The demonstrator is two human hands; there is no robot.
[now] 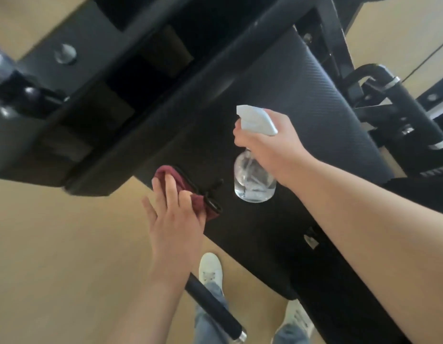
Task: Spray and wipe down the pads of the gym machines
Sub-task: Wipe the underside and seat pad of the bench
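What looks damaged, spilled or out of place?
Nothing plainly wrong: left hand rests on a maroon cloth on the black pad, right hand grips the spray bottle. One pale patch there is blurred.

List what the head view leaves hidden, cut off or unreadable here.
- Head view, spray bottle: neck and trigger hidden by the gripping right hand.
- Head view, maroon cloth: mostly covered by the pressing left hand.
- Head view, black pad: wetness unclear, dark and blurred.
- Head view, small label: too small to read.
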